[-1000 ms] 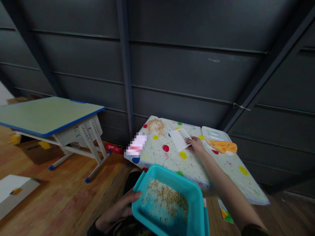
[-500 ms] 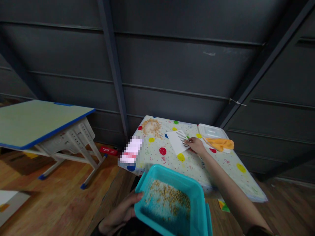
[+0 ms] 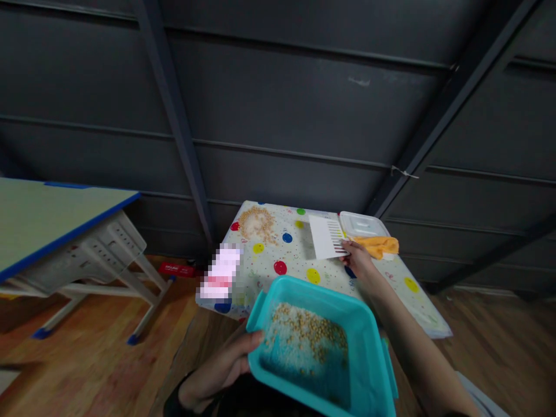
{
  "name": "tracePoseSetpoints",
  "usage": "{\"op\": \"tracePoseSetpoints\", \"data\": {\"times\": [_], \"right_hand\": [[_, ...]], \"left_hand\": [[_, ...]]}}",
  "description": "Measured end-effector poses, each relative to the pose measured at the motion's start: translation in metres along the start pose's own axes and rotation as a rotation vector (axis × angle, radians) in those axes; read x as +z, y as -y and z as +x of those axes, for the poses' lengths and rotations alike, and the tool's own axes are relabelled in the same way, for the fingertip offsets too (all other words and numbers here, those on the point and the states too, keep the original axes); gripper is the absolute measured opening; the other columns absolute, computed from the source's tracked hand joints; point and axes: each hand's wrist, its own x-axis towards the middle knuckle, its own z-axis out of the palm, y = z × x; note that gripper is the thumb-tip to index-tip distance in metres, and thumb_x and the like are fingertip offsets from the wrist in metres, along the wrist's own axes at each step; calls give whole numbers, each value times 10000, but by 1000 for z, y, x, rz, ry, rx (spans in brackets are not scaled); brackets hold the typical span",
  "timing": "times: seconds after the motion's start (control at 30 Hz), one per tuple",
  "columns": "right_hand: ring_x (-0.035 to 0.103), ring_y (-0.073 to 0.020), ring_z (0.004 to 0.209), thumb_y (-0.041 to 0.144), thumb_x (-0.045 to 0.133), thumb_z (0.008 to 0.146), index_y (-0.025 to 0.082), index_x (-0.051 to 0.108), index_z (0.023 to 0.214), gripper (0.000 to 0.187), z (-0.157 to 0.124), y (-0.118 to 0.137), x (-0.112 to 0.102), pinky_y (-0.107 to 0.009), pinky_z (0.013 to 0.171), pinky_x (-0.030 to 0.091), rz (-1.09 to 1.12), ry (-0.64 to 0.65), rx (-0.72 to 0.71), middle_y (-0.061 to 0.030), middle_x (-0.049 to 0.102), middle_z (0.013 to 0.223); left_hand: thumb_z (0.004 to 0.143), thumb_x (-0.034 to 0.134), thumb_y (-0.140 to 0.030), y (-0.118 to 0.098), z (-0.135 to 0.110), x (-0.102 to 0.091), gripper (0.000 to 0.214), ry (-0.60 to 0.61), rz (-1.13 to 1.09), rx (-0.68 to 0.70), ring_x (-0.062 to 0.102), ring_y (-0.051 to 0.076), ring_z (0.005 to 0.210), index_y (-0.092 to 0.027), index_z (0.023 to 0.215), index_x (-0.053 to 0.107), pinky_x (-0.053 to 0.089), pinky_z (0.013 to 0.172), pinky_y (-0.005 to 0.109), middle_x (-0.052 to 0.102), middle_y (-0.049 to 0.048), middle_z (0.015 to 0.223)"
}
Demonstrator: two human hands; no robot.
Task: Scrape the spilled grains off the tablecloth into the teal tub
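My left hand (image 3: 221, 368) grips the near left rim of a teal plastic tub (image 3: 369, 370), which holds a mix of white grains and tan beans (image 3: 310, 341). My right hand (image 3: 358, 258) reaches over a small table with a balloon-print cloth (image 3: 278, 258) and pinches a white slotted scraper (image 3: 326, 236) by its toothed edge, lifted off the cloth. A pile of beans and grains (image 3: 257, 221) lies at the table's far left corner.
A clear lid (image 3: 362, 222) and an orange cloth (image 3: 379, 245) lie at the table's far right. A green desk with blue edging (image 3: 52, 217) stands to the left on the wood floor. A dark panelled wall runs behind both tables.
My right hand has lifted the white scraper and carried it toward the far right, near the lid. The view has swung left and the teal tub has risen closer.
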Motion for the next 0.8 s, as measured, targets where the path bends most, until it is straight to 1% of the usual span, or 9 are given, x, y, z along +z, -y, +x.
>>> {"op": "tracePoseSetpoints", "data": {"times": [0.1,0.2,0.27,0.3,0.4,0.5,0.63,0.7,0.8], "right_hand": [[505,-83,432,321,693,791,192,584,883,192,-11,1,-9,-195,355,407,126,-47,26,18,624,687],[533,-91,441,298,713,785,186,582,854,186,-18,7,-19,-196,372,444,205,-90,54,25,620,661],[554,-95,452,290,713,787,188,581,855,180,-20,17,-28,-202,405,482,236,-122,45,24,636,670],[568,-96,464,282,716,784,191,582,866,181,-20,23,-33,-207,432,504,252,-133,30,22,651,693],[621,-109,516,276,734,765,211,581,910,220,-18,42,-42,-234,504,556,275,-148,-13,17,692,778],[662,-139,562,318,739,758,224,565,920,255,-19,54,-38,-270,535,580,249,-134,-17,5,707,814],[673,-157,592,378,759,719,228,552,912,321,-21,52,-21,-278,531,571,227,-162,-19,-12,715,865],[658,-149,591,407,788,675,218,560,869,354,-21,50,-16,-268,546,563,195,-195,-34,-8,708,834],[617,-130,580,459,826,602,201,572,770,399,-19,47,-15,-237,545,529,93,-223,-78,13,670,720]], "left_hand": [[943,523,-331,-9,13,9,524,10,15,15,542,325,1308,-184,1442,459,468,1048,519,597,140,1410],[960,495,-342,-21,29,27,515,-13,86,36,554,321,1294,-197,1451,443,470,1044,522,576,128,1434],[961,489,-371,-27,42,38,525,5,143,22,579,335,1264,-177,1448,448,464,1044,541,578,148,1427],[958,495,-379,-29,48,42,524,2,148,39,574,335,1269,-168,1436,464,458,1051,542,572,153,1432],[951,496,-419,-27,68,46,522,-3,157,64,500,338,1343,-188,1419,489,422,1080,562,480,140,1512],[942,504,-448,-22,81,47,534,-40,193,89,446,331,1386,-229,1428,475,393,1096,580,415,111,1560],[942,512,-443,-18,91,54,553,-61,188,150,491,314,1351,-222,1445,448,387,1104,566,466,124,1527],[944,502,-459,-16,94,59,554,-68,188,159,527,305,1319,-213,1438,456,384,1111,555,504,131,1498],[951,455,-504,-15,97,66,555,-72,209,178,554,298,1292,-218,1426,469,380,1116,549,550,123,1461]]}}
